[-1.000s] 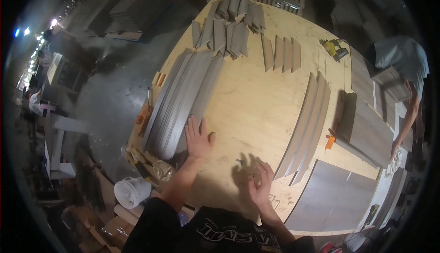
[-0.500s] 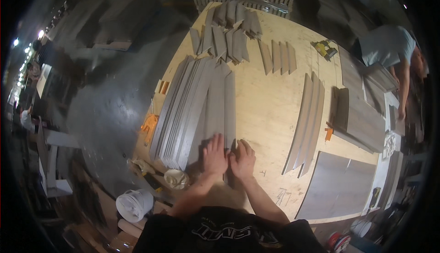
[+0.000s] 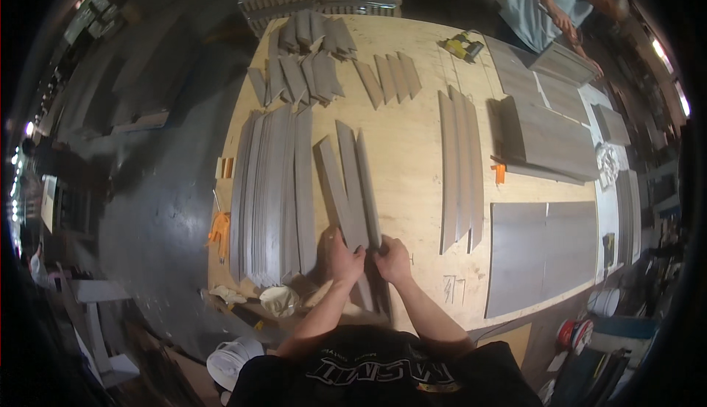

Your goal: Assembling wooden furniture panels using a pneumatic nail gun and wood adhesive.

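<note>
Three long grey wooden planks with slanted ends lie in front of me: a left plank, a middle plank and a right plank. My left hand is closed round the near part of the left and middle planks, its thumb toward the middle one. Opposite it, my right hand grips the right plank along its outer edge. The planks' near ends reach toward my body. Just left of them stands a row of similar grey planks, set close side by side.
The plywood table also bears several short angled pieces, three long strips, wide grey panels, a yellow-black tool and an orange clamp. A white bucket stands below. A co-worker handles boards at the far right.
My hands have gone from lying on the planks to gripping them. Three planks now stand apart from the row, fanned out. The view has shifted, and the co-worker's posture has changed.
</note>
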### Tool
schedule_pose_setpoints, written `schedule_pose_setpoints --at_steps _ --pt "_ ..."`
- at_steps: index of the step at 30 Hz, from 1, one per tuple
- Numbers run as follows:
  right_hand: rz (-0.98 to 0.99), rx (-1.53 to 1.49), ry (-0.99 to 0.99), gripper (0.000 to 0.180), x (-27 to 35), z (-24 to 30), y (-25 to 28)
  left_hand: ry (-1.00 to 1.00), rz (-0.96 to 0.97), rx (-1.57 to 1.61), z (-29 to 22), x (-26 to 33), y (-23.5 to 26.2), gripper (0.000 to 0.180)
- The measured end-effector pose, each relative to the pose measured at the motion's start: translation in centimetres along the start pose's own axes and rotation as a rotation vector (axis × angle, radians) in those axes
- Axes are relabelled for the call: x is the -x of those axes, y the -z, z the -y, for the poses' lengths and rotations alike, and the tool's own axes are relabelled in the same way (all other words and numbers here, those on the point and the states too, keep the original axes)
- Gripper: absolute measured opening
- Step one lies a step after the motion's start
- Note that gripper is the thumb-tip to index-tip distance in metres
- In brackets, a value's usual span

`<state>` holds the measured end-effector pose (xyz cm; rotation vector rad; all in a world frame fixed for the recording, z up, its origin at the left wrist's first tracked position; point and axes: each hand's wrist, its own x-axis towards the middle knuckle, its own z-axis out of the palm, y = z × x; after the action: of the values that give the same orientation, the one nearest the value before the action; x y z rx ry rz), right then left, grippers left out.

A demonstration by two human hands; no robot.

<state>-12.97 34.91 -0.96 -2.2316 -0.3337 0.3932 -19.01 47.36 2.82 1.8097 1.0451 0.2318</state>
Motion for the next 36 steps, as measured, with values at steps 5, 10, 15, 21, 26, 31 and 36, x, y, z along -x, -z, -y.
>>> schedule_pose_setpoints --at_steps 5,10,15,21,26,31,36 --pt "-0.084 0.03 -0.094 0.06 0.2 0.2 3.9 -0.197 0.104 -0.129 1.7 0.2 -2.1 0.069" --pt "-0.421 0.198 0.028 0.063 -2.4 -3.8 5.7 -0.282 0.196 -0.168 -1.0 0.7 -3.6 0.068" --pt "-0.249 0.567 0.154 0.061 -2.5 -6.1 6.7 -0.275 0.239 -0.389 -3.7 0.3 -6.8 0.069" --pt "-0.241 0.664 0.124 0.059 -6.5 -8.3 8.7 -0.374 0.247 -0.389 -6.2 -2.1 -12.5 0.065" --pt "-0.27 0.483 0.109 0.054 -6.6 -4.9 10.2 -0.487 0.311 -0.525 -5.6 -4.4 -12.2 0.056" --pt "-0.029 0.504 0.306 0.054 -2.4 -3.3 8.2 -0.548 0.101 -0.743 -0.5 -3.6 -8.1 0.053" --pt "-0.06 0.58 0.279 0.061 -4.1 -4.2 8.7 -0.534 0.081 -0.537 2.2 -4.3 -4.6 0.071"
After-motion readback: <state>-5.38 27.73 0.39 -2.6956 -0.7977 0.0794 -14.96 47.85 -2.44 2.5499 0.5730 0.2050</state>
